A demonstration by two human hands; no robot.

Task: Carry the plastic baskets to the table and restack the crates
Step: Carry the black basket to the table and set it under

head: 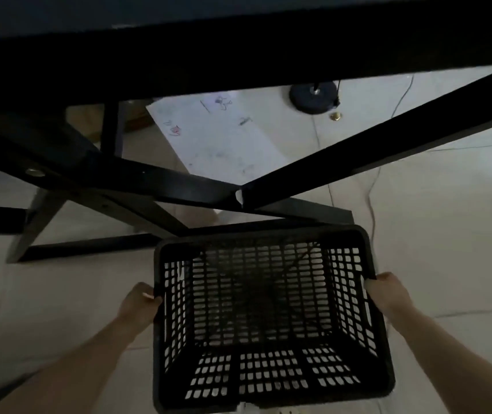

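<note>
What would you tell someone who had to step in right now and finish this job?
Both hands hold the basket: left hand gripping its left rim, right hand gripping its right rim.
The basket is empty and seems lifted off the floor, in front of the table and lower than its top.
Done: basket picked up.
Left: set it on the table, then restack the crates; no crates show in this view.

black table frame bars [358, 156] crossing just ahead, open tiled floor [447, 234] right, cables [371, 186] trailing there
</note>
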